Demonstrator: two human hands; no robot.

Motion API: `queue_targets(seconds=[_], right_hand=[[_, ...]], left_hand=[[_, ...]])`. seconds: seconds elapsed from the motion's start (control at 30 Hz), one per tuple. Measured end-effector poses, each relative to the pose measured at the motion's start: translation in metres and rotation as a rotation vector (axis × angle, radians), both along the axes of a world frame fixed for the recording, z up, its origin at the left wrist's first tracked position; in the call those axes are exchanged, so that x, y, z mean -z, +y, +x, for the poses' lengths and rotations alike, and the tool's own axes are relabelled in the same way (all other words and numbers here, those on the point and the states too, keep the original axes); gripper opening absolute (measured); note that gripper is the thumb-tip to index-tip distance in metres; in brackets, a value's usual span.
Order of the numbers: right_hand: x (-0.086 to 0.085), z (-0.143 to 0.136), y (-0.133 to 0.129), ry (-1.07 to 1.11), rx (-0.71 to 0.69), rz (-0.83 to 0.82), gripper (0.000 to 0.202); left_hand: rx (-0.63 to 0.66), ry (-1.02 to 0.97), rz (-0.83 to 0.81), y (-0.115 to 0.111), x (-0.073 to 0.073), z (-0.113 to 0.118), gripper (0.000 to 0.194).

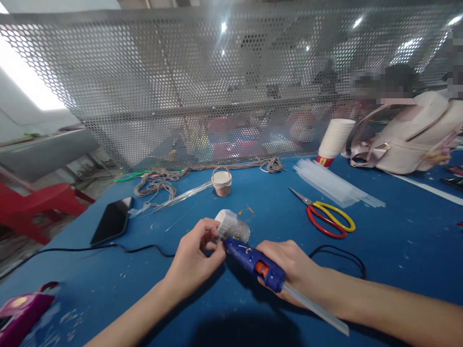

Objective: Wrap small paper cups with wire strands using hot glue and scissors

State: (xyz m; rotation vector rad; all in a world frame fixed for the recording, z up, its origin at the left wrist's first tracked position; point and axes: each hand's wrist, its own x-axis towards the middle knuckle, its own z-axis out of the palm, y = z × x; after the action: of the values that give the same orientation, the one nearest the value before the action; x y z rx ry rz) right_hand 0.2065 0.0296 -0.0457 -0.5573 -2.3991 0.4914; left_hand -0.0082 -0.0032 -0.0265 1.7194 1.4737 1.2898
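White cup [228,221] | tilted, pinched by left hand [195,253] | ahead-left of right hand [289,260], clasped round glue gun [246,256]

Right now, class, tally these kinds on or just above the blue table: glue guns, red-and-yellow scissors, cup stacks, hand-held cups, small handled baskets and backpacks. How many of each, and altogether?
Glue gun: 1
Red-and-yellow scissors: 1 pair
Cup stack: 1
Hand-held cup: 1
Small handled basket: 1
Backpack: 1
Total: 6
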Motion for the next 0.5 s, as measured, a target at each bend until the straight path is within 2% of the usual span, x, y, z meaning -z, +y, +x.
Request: queue_targets(seconds=[0.2,0.5], right_hand=[[-0.0002,0.0030,0.0024,-0.001,0.048,0.031,0.003],[-0.0015,0.0015,0.0014,-0.005,0.041,0.033,0.005]], left_hand=[[0.018,-0.031,-0.027,0.0002,-0.0029,0.0003,0.016],[0.006,0.018,0.000,-0.0001,0.0013,-0.0014,0.014]])
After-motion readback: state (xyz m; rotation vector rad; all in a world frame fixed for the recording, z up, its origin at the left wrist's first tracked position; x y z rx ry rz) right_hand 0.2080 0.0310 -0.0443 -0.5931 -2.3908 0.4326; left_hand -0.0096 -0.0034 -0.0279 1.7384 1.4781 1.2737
